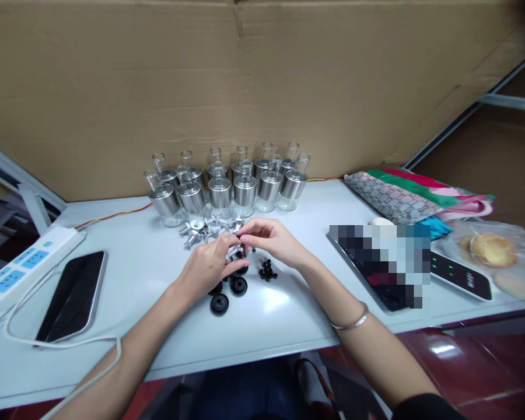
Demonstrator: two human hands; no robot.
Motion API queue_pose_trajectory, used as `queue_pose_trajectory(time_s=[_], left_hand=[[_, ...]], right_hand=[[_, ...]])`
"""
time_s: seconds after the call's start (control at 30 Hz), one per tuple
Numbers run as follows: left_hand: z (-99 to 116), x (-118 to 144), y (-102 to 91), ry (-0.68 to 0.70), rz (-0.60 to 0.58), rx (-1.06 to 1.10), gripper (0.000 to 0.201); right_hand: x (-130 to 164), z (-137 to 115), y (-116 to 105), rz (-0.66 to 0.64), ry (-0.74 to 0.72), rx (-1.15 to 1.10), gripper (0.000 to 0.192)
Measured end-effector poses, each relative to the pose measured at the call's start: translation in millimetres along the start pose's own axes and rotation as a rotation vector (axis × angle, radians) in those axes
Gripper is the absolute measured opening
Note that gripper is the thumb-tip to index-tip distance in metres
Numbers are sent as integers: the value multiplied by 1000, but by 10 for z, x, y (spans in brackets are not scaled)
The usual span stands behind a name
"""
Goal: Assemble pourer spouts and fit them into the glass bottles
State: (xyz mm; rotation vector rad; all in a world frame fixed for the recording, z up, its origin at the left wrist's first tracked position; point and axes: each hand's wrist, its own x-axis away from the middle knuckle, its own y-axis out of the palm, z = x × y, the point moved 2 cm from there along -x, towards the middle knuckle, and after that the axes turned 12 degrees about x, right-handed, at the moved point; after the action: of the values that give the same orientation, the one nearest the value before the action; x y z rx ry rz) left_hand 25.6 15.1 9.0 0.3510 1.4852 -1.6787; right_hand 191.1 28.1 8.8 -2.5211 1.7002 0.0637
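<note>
My left hand is closed around a silver pronged part, mostly hidden by the fingers. Against its upper end, my right hand pinches what looks like a small black part, of which only a dark bit shows. Several silver pronged parts lie in a pile just beyond my left hand. Below the hands are several round black discs with raised centres. A little heap of small black parts lies to the right, under my right wrist.
Glass bottles with metal sleeves stand in two rows at the back, before a cardboard wall. On the left are a phone, a power strip and a white cable. A dark device, a colourful bag and wrapped food lie right.
</note>
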Motion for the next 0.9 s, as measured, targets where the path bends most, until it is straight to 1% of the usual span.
queue_pose_trajectory(time_s=[0.1,0.27,0.43,0.47,0.63,0.9], left_hand=[[-14,14,-10,-5,13,-52,34],[-41,24,-22,-18,12,-33,37],[-23,5,-45,17,62,-46,35],[-19,2,-49,20,70,-46,35],[-12,-3,-61,16,85,-23,37],[-2,2,-56,37,97,-43,39]], right_hand=[[0,17,11,-2,10,-18,20],[3,14,22,-8,13,-11,19],[5,-15,-2,114,-18,-11,18],[5,-14,-3,115,-16,-8,18],[6,22,24,42,11,-12,19],[-5,36,36,58,3,-8,21]])
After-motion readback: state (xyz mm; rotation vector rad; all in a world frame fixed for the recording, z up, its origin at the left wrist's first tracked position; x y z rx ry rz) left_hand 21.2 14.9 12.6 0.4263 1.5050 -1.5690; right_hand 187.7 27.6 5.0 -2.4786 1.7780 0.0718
